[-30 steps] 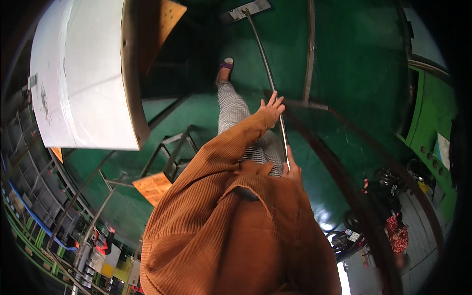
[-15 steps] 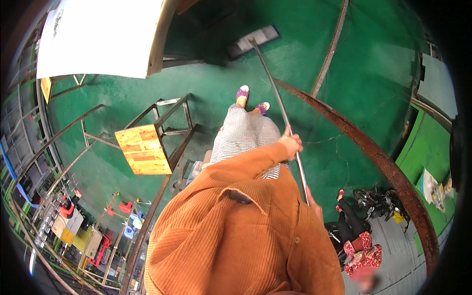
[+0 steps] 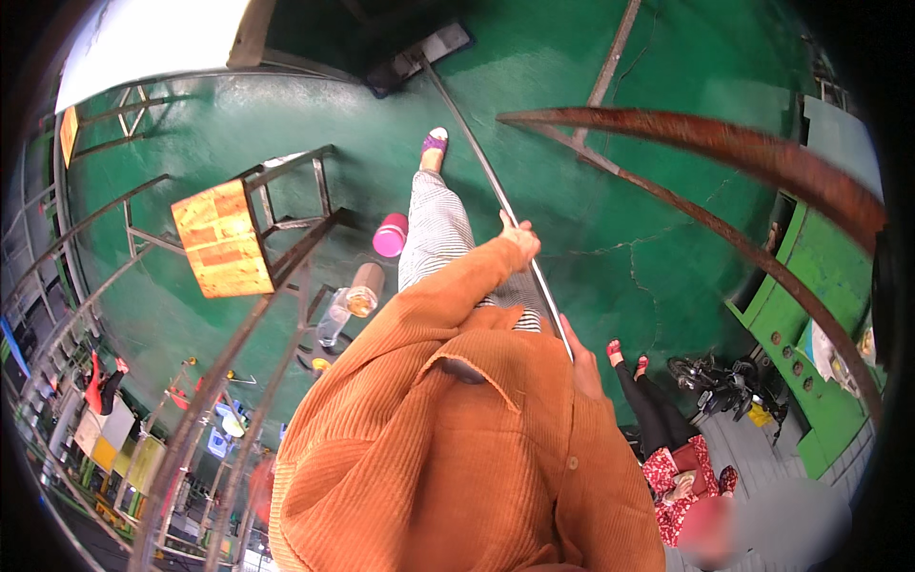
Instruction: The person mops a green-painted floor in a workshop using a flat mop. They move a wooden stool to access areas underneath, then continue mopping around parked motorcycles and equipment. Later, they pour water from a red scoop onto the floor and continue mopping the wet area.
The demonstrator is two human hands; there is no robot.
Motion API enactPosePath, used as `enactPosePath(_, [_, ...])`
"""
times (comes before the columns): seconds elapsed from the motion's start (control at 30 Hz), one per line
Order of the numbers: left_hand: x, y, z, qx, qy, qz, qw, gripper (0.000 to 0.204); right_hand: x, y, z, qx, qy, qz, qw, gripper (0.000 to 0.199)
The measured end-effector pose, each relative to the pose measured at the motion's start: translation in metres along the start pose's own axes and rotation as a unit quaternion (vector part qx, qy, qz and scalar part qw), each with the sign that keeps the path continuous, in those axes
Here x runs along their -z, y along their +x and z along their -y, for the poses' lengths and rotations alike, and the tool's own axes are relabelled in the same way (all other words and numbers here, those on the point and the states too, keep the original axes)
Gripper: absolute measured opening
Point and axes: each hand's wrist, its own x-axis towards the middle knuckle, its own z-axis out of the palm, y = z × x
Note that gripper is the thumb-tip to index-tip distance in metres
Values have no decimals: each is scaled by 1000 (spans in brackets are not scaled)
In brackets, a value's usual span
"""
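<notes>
Green flr (image 3: pixel 591 305) fills most of the view. Long-handled flat mop (image 3: pixel 477 151) runs diagonally thru ctr, its head on the flr nr top ctr. Metal stool w/ wood seat (image 3: pixel 222 238) is to its left. R hand (image 3: pixel 583 357) grips the pole's nr end; L hand (image 3: pixel 518 238) is wrapped round it, closer to the head. Pink container (image 3: pixel 390 235) sits btwn stool & mop.

Left hand (image 3: pixel 518 237) and right hand (image 3: pixel 583 357) on a mop pole (image 3: pixel 486 173)
</notes>
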Motion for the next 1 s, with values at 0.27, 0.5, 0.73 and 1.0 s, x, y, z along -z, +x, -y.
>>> enactPosePath(0.27, [-84, 8, -193, -74, -177, -8, 981, 30, 91, -147, -105, -104, 52, 105, 988, 57])
enactPosePath(0.5, [-104, -17, -135, -40, -128, -168, 976, 25, 37, -108, -113, 7, 26, 72, 997, 53])
enactPosePath(0.73, [-96, 4, -30, 194, -59, -119, 972, 24, -20, -7, -101, -22, -111, 52, 992, 46])
enactPosePath(1.0, [-186, 90, -211, 123, -38, -60, 990, 33, 37, -124, -270, 19, -28, 30, 999, 45])
